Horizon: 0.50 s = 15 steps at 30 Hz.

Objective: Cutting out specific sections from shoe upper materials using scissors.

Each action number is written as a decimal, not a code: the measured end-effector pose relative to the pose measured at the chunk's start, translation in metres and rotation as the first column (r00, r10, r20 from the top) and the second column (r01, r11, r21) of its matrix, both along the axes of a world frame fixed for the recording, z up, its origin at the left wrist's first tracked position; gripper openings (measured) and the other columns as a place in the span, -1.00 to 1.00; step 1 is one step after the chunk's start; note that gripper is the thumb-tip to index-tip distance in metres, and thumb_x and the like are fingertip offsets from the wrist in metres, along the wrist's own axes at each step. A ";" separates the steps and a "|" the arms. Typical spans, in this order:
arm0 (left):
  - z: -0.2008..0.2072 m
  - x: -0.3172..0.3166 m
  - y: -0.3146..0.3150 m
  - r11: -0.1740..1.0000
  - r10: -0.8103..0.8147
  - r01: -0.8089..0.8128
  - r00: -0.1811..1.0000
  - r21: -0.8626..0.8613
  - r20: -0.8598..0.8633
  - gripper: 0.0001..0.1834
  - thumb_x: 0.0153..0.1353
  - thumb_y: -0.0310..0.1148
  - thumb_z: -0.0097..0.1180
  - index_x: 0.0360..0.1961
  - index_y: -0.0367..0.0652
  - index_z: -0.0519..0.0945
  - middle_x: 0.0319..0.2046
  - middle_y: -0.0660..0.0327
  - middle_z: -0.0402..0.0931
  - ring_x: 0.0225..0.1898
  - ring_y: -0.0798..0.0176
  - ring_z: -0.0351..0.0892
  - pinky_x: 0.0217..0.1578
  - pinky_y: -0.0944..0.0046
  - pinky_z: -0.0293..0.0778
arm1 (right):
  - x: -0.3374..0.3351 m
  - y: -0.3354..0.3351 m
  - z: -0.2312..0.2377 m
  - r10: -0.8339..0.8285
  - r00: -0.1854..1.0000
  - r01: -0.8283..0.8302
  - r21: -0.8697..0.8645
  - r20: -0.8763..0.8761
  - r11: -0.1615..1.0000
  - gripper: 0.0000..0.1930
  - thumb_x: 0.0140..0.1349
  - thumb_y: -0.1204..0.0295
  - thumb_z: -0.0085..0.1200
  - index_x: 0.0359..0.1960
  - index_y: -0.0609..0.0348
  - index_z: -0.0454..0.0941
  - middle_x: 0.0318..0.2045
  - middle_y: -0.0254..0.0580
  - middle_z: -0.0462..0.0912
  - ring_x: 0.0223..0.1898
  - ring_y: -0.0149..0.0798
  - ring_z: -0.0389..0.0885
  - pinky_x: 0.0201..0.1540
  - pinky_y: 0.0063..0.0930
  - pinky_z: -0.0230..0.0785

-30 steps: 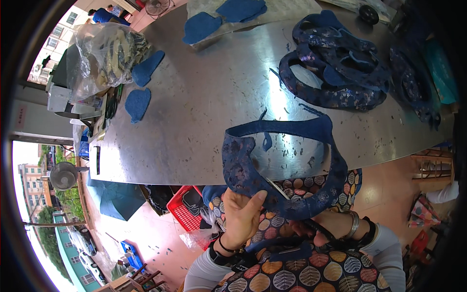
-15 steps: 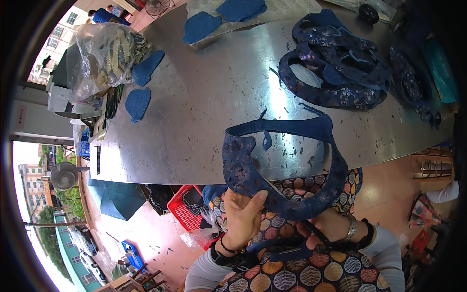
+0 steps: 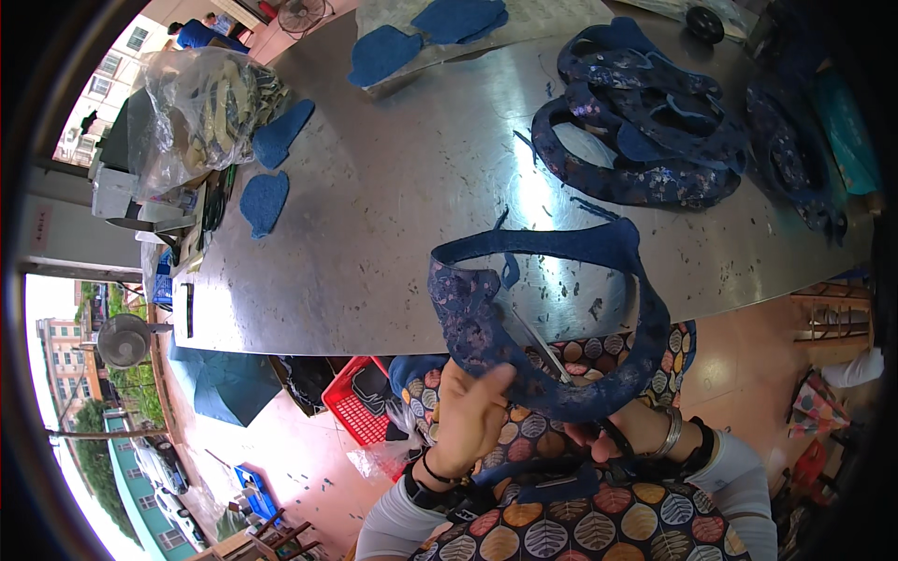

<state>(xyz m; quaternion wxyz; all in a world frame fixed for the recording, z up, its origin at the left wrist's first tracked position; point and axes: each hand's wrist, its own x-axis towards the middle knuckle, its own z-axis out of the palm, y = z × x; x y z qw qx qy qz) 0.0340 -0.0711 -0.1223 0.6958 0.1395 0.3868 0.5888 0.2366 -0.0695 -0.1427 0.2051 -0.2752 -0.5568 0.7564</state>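
A blue, ring-shaped piece with a shiny pattern, looking like a shoe upper (image 3: 468, 318), stands up at the table's near edge. My left hand (image 3: 472, 411) is closed on its lower left part, thumb on the near side and fingers partly hidden. Scissors (image 3: 543, 350) with black handles sit in my right hand (image 3: 638, 432), which is closed around the handles below the upper's lower edge. Their metal blades show through the ring's opening, pointing up and left; they look slightly apart. Part of the right fingers is hidden.
More patterned blue uppers (image 3: 645, 178) lie piled at the far right of the metal table (image 3: 374, 243). Several blue fabric cutouts (image 3: 264, 202) lie at the left and back. A clear plastic bag (image 3: 201, 122) stands far left. Below is a red basket (image 3: 360, 407).
The scissor blades have come into view through the upper's opening, where they were hidden before. My left thumb and fingers have shifted slightly on the upper, whose left side has tilted a little.
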 end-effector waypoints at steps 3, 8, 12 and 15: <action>0.001 -0.011 0.005 0.994 0.020 0.001 0.983 -0.112 0.184 -0.74 0.23 -0.50 -0.12 -0.07 -0.35 0.40 -0.19 0.05 0.51 -0.13 0.16 0.53 -0.07 0.18 0.45 | 0.005 -0.002 -0.005 0.019 1.000 -0.020 0.073 0.021 0.997 -0.42 0.01 -0.20 0.07 -0.34 0.14 0.43 -0.55 -0.36 0.47 -0.51 -0.40 0.41 -0.43 -0.53 0.24; -0.004 -0.012 0.005 0.997 -0.039 0.036 0.999 -0.075 -0.036 -0.78 0.19 -0.62 -0.04 -0.12 -0.33 0.44 -0.22 0.15 0.54 -0.22 0.33 0.55 -0.17 0.38 0.48 | 0.010 -0.016 -0.031 0.037 0.999 -0.038 0.121 0.013 0.992 -0.50 0.13 -0.07 0.04 -0.22 0.15 0.41 -0.50 -0.36 0.46 -0.47 -0.42 0.41 -0.40 -0.50 0.25; -0.010 -0.009 0.005 0.998 -0.036 0.033 0.998 -0.050 -0.060 -0.73 0.14 -0.68 0.00 -0.10 -0.35 0.44 -0.22 0.14 0.55 -0.25 0.34 0.56 -0.18 0.40 0.48 | 0.011 -0.017 -0.024 0.176 0.984 -0.170 -0.108 0.043 0.979 -0.16 -0.09 -0.43 -0.14 -0.14 0.17 0.35 -0.51 -0.43 0.44 -0.48 -0.46 0.41 -0.46 -0.56 0.27; -0.015 -0.010 0.004 0.999 -0.037 0.035 0.995 -0.032 -0.090 -0.72 0.12 -0.69 0.02 -0.10 -0.35 0.44 -0.22 0.14 0.55 -0.26 0.34 0.56 -0.18 0.39 0.48 | 0.005 -0.018 -0.024 0.127 0.991 -0.129 -0.089 -0.036 0.988 -0.16 -0.09 -0.43 -0.16 -0.13 0.17 0.35 -0.47 -0.40 0.44 -0.45 -0.45 0.40 -0.44 -0.56 0.25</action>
